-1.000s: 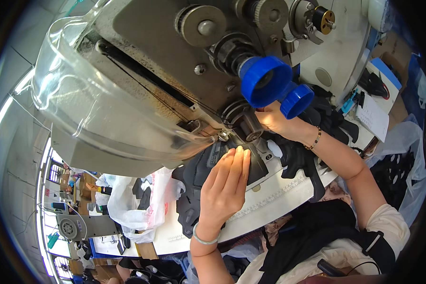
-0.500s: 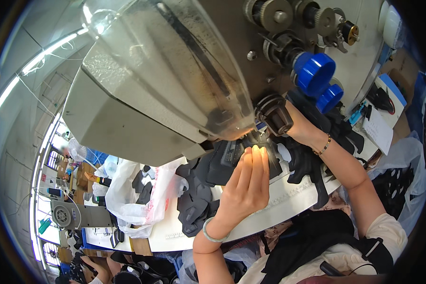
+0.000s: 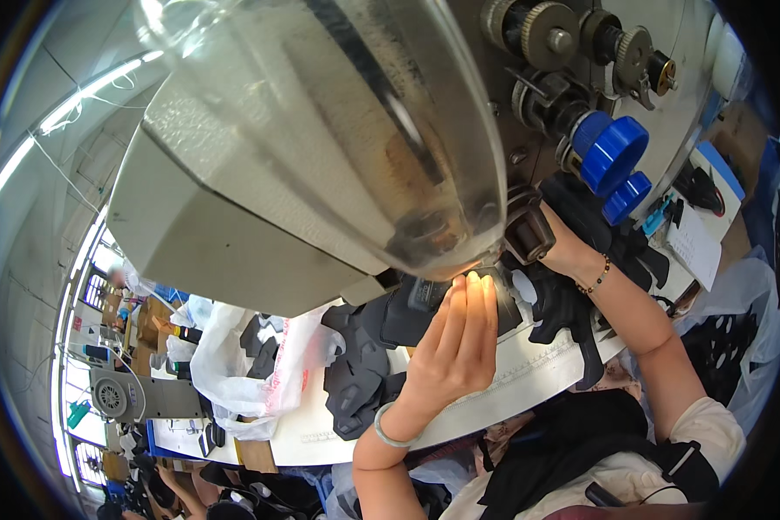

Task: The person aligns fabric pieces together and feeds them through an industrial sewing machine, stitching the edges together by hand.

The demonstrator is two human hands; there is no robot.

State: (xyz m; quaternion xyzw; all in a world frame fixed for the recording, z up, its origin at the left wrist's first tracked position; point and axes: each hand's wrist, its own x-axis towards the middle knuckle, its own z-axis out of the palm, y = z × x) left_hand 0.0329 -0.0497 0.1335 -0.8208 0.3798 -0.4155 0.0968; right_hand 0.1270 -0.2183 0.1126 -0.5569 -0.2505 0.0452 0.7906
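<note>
My left hand (image 3: 452, 347), with a pale bangle at the wrist, has its fingers stretched out together. Their lit tips rest on a black piece of material (image 3: 407, 314) under the head of a grey sewing machine (image 3: 225, 217). My right hand (image 3: 567, 250) is to the right of the needle area, its wrist in a beaded bracelet. A dark machine part (image 3: 529, 230) covers its fingers, so their hold is hidden. A cloudy transparent guard (image 3: 442, 156) hides much of the stitching spot. Blue knobs (image 3: 614, 154) and metal tension discs (image 3: 549, 36) sit on the machine's front.
Black cut pieces (image 3: 355, 373) are heaped left of my left hand, beside a white plastic bag (image 3: 234, 368). More dark pieces (image 3: 572, 316) lie by my right forearm. A paper sheet (image 3: 695, 247) and scissors (image 3: 702, 191) are at the far right. Another machine (image 3: 152, 397) stands in the left background.
The view has shifted, so the machine head and its knobs appear farther right and lower. My left hand stays on the black piece, and my right hand remains behind the machine part.
</note>
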